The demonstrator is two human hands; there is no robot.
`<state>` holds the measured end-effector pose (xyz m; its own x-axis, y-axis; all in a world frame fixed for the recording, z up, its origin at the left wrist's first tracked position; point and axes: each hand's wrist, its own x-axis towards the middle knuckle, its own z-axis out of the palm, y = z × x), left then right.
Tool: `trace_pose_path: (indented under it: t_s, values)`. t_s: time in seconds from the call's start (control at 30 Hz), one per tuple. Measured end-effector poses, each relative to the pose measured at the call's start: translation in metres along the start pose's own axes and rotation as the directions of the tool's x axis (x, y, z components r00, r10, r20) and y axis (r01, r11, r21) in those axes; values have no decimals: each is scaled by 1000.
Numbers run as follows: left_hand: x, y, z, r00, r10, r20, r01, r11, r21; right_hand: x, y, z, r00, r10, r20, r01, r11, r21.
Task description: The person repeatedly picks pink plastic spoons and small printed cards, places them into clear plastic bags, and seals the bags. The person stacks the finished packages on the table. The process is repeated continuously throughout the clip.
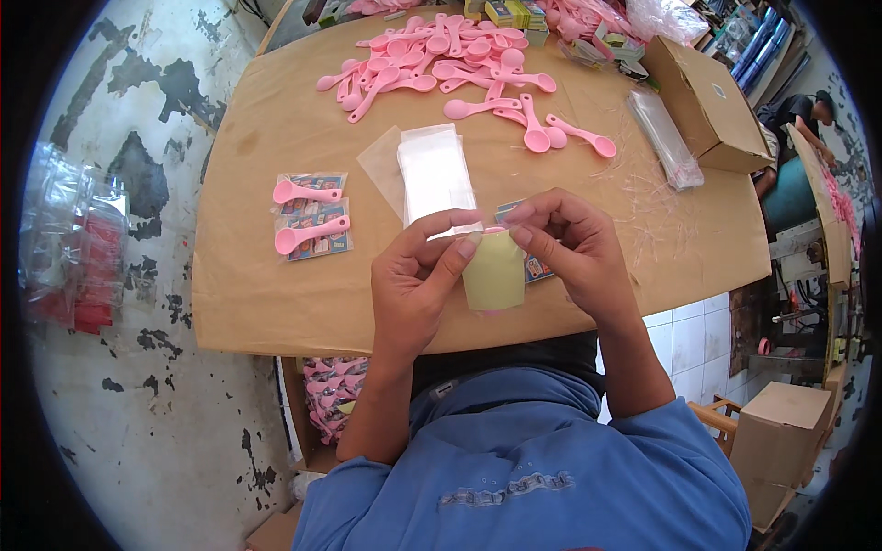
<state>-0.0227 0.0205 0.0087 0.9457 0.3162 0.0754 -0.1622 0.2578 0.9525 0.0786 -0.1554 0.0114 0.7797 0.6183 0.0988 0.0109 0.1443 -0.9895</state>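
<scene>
A small packet with a pale green card face is held up over the table's near edge. My left hand pinches its top left corner between thumb and finger. At the top right corner, my right hand pinches it the same way. A little pink shows at the packet's top and bottom edges; what lies behind the card is hidden. Just beyond my hands is a stack of clear plastic bags. Part of a printed card shows behind the packet, next to my right fingers.
Two printed cards, each bearing a pink measuring spoon, lie at left. Pink spoons are heaped at the far side. A bundle of clear sleeves and a cardboard box stand right. Filled packets sit below the table.
</scene>
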Motion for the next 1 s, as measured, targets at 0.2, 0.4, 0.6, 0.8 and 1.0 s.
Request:
trace_pose_path:
  t_s: [0.2, 0.4, 0.6, 0.8, 1.0]
  values:
    - [-1, -9, -9, 987, 146, 60, -144, 989, -27, -1, -4, -5, 997, -71, 44, 68, 996, 59]
    - [-1, -14, -13, 975, 195, 109, -189, 980, -61, -2, -8, -14, 980, -167, 112, 176, 982, -69]
    - [-2, -6, -7, 979, 175, 104, -163, 980, -117, -1, -12, -15, 958, -252, 135, 265, 960, -90]
    - [-2, -4, -2, 994, 81, 79, -78, 996, -41, -1, -10, -9, 983, -164, 88, 178, 967, -182]
    - [-4, 1, -7, 983, -60, 175, 60, 998, 4, 4, -6, -1, 986, -151, 71, 140, 980, 140]
